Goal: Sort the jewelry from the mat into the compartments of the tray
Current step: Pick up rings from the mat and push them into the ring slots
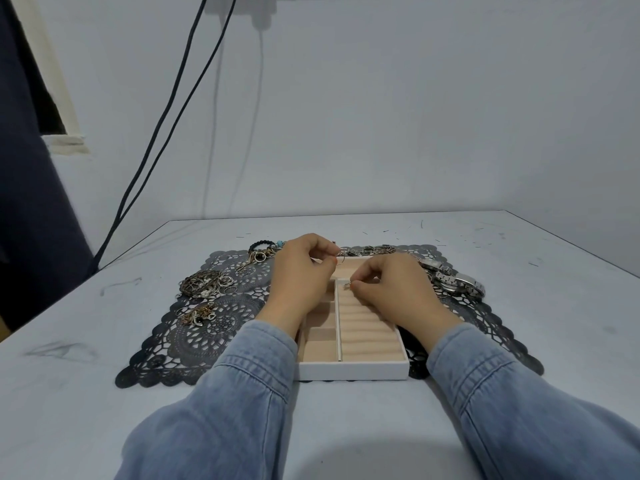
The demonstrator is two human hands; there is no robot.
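left hand [304, 271]: over the far left part of the tray, fingers curled, thumb and forefinger pinching a thin ring [341, 260]
right hand [391, 289]: fingertips pinching a small silver piece [346, 286], too small to identify, at the far end of the tray's ridged right section
tray [353, 372]: white, beige lining, sits on the mat's near middle; small square compartments on the left, ridged rolls on the right
mat [214, 327]: dark lace-pattern, on the table [104, 341]
jewelry left: tangled pile of rings and chains [207, 284], smaller pile [197, 313] nearer
jewelry far: bead bracelet [266, 244] far left, chain [367, 251] along the far edge
jewelry right: metal watches [457, 284] beside the right hand
sleeves: denim, both arms
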